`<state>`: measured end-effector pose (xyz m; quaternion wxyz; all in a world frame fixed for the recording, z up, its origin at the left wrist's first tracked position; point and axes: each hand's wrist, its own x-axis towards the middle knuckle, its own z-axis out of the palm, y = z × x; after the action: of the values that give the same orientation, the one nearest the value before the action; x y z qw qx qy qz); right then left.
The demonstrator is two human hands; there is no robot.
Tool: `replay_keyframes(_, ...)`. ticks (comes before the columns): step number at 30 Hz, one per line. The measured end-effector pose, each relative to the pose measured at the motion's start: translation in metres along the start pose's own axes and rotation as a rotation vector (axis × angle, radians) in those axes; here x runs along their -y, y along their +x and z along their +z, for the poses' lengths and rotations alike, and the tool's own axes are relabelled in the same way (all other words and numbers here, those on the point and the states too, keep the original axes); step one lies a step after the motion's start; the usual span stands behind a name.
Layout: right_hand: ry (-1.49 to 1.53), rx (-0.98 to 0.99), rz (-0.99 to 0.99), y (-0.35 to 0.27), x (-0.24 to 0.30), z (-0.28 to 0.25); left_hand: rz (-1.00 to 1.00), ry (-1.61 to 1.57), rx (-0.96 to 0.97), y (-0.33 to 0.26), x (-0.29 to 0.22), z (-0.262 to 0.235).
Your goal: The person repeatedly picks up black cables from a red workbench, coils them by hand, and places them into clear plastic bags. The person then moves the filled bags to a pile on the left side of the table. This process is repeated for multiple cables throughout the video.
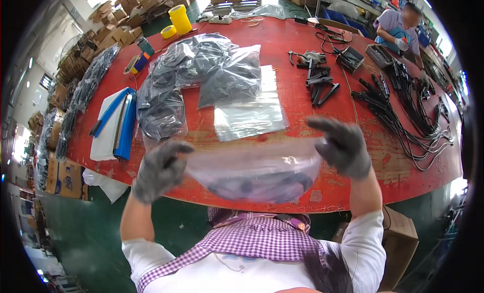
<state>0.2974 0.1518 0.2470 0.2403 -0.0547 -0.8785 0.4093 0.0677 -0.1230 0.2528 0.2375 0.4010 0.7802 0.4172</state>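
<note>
1 clear bag [252,164], blurred, over the near edge of the desk [272,38], dark contents [262,188] low inside. Left grip [161,172] at its left top corner, right grip [345,146] at its right, index finger spread off; can't tell if either is pinching film. I'd keep both corners level, film taut, contents settled at the bottom, so nothing slides sideways.

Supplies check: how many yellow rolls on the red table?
2: tall roll on the red table, far left; short roll just left of it. The tall one could be a stack; others may be hidden.
</note>
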Motion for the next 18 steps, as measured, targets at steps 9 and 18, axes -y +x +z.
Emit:
replay_keyframes(9, 0.245, -0.398, 0.065, 0.199, -0.083, 0.022, 0.452, 0.536, -0.653, 0.204, 0.033, -0.080)
replay_keyframes(18, -0.750, -0.224, -0.523, 0.121, -0.153, 0.117, 0.429, 0.659, -0.309, 0.215, 0.115, 0.021)
